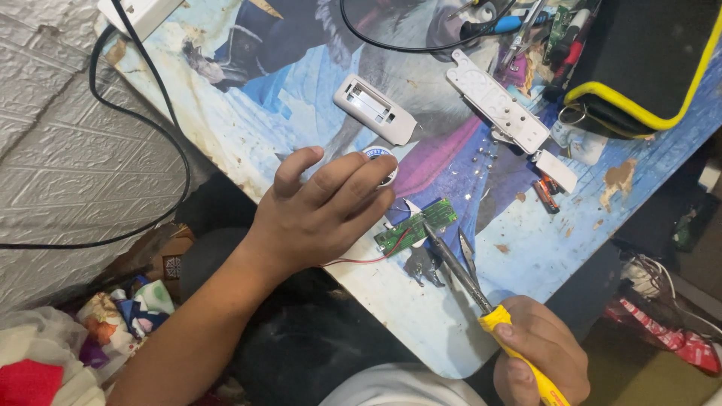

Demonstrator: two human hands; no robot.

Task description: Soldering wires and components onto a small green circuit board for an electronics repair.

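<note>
The left hand (320, 214) lies palm down near the front edge of the bench (526, 256), fingers loosely spread and gripping nothing; its fingertips rest over a small round white tin (383, 159). Just beside it lies a green circuit board (416, 225) with a red wire (361, 260) trailing toward the bench's front edge. The right hand (538, 357) is clenched around the yellow handle of a soldering iron (481, 289), whose tip touches the board. Further back lie a grey plastic casing (374, 110) and a white remote shell (498, 104); a black and yellow case (647, 60) sits at the far right corner.
</note>
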